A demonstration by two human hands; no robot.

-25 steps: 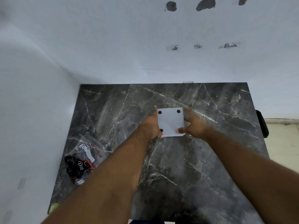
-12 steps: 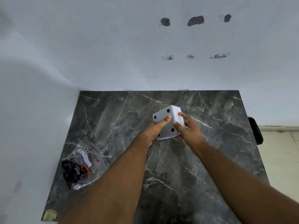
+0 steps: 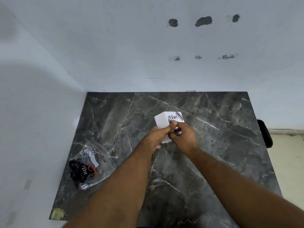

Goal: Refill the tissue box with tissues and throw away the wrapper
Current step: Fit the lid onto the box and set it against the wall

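Observation:
A white cube-shaped tissue box (image 3: 162,122) with "Dart" stickers is held tilted above the middle of the dark marble table (image 3: 222,145). My left hand (image 3: 154,139) grips its left and near side, thumb lying across the top edge. On the box's right near corner my right hand (image 3: 184,137) is closed. A crumpled clear plastic wrapper (image 3: 88,165) with black and red print lies flat at the table's left edge, apart from both hands. No loose tissues are visible.
White walls (image 3: 115,55) close the table's far and left sides. A black object (image 3: 264,134) sits past the right edge, over a pale floor (image 3: 287,162). A scrap of yellowish tape (image 3: 57,213) marks the near left corner.
The box has been turned in both hands: the face with black dots gave way to a sticker face. My hands shifted round it and came slightly nearer.

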